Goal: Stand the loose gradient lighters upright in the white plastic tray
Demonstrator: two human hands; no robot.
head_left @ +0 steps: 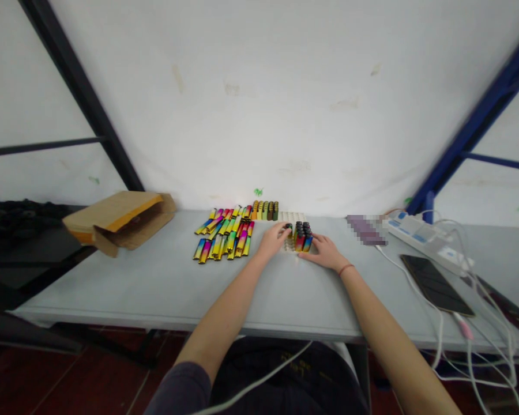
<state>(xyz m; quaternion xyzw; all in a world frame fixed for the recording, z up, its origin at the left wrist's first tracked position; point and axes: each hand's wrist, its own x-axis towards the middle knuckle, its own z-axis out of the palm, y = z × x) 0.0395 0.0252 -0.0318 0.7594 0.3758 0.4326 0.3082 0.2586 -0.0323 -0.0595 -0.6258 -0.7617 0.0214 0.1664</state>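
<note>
My left hand (273, 239) is at the left side of a small pale tray (289, 244) with rows of round holes. Its fingers are closed on a dark-topped piece that looks like a lighter (289, 227), upright at the tray's back left. Shiny lighters (303, 237) with black tops and red-to-blue bodies stand in rows in the tray's right part. My right hand (326, 252) grips the tray's right side, its thumb at the front edge and its fingers beside the rows. Many loose metallic rainbow lighters (225, 233) lie in a pile to the left.
Behind stand upright yellow-green lighters (266, 210) and another pale tray (292, 216) by the wall. An opened cardboard box (121, 216) lies at left. On the right are a phone (435, 282), a blurred-out item (367, 229), a power strip (428, 239) and white cables (441, 328).
</note>
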